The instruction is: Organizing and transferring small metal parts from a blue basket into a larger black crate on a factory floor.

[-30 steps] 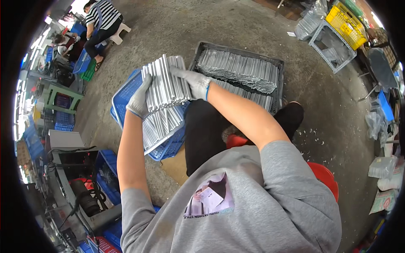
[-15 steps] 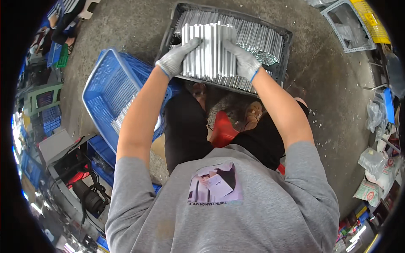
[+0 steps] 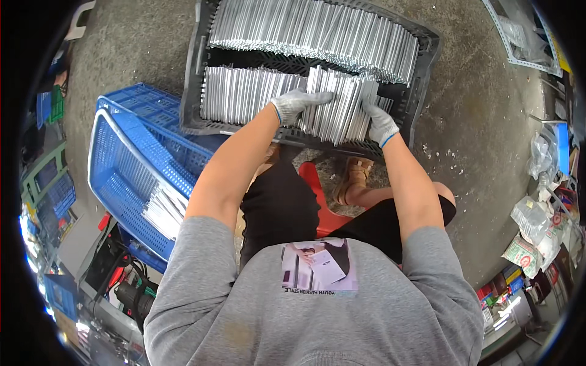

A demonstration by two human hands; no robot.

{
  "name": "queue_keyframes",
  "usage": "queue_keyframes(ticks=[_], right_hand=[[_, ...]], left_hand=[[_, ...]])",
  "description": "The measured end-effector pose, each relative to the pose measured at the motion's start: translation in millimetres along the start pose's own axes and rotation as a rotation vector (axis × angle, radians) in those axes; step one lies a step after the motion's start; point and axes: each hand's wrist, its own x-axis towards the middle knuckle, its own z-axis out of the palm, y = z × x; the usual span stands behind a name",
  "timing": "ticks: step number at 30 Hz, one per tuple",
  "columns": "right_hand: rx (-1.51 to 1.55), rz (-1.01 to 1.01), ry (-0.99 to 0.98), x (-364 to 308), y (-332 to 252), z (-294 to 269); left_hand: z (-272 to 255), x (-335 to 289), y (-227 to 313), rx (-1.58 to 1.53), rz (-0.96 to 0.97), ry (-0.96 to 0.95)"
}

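Observation:
Between my gloved hands is a bundle of silvery metal strips (image 3: 334, 108), its pieces side by side and slightly tilted. My left hand (image 3: 298, 102) presses the bundle's left side with the thumb over the top. At its right side my right hand (image 3: 379, 122) closes on the strips. The bundle sits at the near row of a black plastic crate (image 3: 193, 91), beside more metal strips (image 3: 244, 94) on the left. A far row of strips (image 3: 305, 27) fills the crate's other side. The undersides of the bundle and some fingertips are hidden.
Left of my legs, a tilted blue basket (image 3: 116, 177) holds loose strips (image 3: 165, 210), leaning by another blue crate (image 3: 140, 97). A red stool part (image 3: 326, 213) shows between my knees. Plastic bags (image 3: 528, 244) lie at the right; a black-cabled machine (image 3: 131, 293) stands lower left.
The bundle has moved down into the crate's near row, to the right end of the strips there. My view has shifted, showing more of the crate.

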Motion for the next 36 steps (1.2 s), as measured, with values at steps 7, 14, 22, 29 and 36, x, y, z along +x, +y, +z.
queue_keyframes(ticks=[7,14,22,29,36], right_hand=[[-0.022,0.040,0.052,24,23,-32],[-0.025,0.126,-0.010,15,9,-38],[-0.187,-0.008,0.117,4,6,-51],[-0.548,-0.053,0.454,24,16,-84],[-1.087,-0.008,0.638,12,0,-54]], left_hand=[[7,19,-13,0.020,0.010,-0.187],[27,8,2,0.153,-0.040,-0.121],[31,-4,4,0.510,0.072,0.040],[29,6,-17,0.993,0.156,0.249],[28,-34,10,1.054,-0.035,0.208]])
